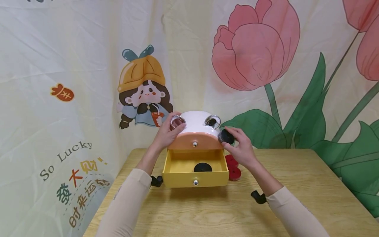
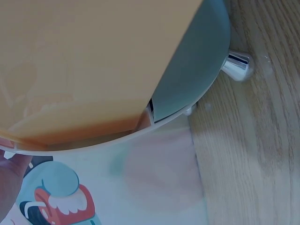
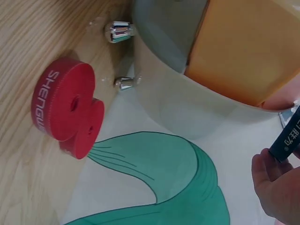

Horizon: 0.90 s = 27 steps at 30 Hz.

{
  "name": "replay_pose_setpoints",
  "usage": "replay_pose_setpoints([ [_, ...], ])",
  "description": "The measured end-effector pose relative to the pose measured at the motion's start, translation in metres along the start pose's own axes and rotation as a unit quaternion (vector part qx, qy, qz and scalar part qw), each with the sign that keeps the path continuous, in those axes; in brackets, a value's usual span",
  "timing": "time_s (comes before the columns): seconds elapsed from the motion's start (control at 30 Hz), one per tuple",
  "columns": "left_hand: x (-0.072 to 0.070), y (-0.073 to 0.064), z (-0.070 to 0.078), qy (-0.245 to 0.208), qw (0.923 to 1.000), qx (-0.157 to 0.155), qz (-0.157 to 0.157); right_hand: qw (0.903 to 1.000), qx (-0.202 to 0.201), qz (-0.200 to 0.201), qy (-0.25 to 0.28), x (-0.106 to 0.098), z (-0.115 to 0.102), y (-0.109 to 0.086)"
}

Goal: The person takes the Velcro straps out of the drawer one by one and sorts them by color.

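A small drawer cabinet (image 1: 196,121) with a white domed top and two silver-rimmed rings stands on the table. My left hand (image 1: 166,134) grips its upper left side, thumb over the left ring. With thumb and fingers, my right hand (image 1: 243,149) pinches a black strap roll (image 1: 227,137) beside the cabinet's upper right. White lettering shows on that roll's edge in the right wrist view. The yellow drawer (image 1: 180,180) is pulled out, and another black roll (image 1: 203,167) lies in it. Above it, the orange drawer (image 1: 182,141) is closed.
Two red strap rolls (image 3: 63,101) stand touching each other on the table, to the right of the cabinet. The wooden table (image 1: 201,214) extends in front. Behind hangs a printed cloth (image 1: 189,65). Black wrist-worn pieces (image 1: 259,197) show by both forearms.
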<state>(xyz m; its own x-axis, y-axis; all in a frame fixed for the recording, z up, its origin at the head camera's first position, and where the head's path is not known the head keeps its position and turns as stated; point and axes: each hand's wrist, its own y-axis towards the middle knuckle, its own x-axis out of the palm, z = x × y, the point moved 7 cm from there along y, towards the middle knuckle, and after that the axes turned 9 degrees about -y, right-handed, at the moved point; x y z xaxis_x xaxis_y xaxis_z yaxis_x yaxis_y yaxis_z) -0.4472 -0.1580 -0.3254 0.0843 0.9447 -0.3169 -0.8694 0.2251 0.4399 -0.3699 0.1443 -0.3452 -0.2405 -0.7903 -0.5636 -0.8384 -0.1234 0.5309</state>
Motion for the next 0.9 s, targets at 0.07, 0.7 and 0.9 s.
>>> replay_pose_setpoints([
  [0.07,0.0,0.0,0.0,0.0,1.0,0.002,0.0,1.0,0.001,0.001,-0.001,0.0,0.002,0.0],
  [0.7,0.001,-0.001,0.0,0.008,1.0,0.001,0.002,0.9975,0.058,0.006,-0.039,0.004,0.06,0.0],
  [0.9,0.0,-0.001,-0.001,0.007,1.0,-0.001,0.004,0.9956,0.081,0.004,-0.045,0.007,0.078,-0.001],
])
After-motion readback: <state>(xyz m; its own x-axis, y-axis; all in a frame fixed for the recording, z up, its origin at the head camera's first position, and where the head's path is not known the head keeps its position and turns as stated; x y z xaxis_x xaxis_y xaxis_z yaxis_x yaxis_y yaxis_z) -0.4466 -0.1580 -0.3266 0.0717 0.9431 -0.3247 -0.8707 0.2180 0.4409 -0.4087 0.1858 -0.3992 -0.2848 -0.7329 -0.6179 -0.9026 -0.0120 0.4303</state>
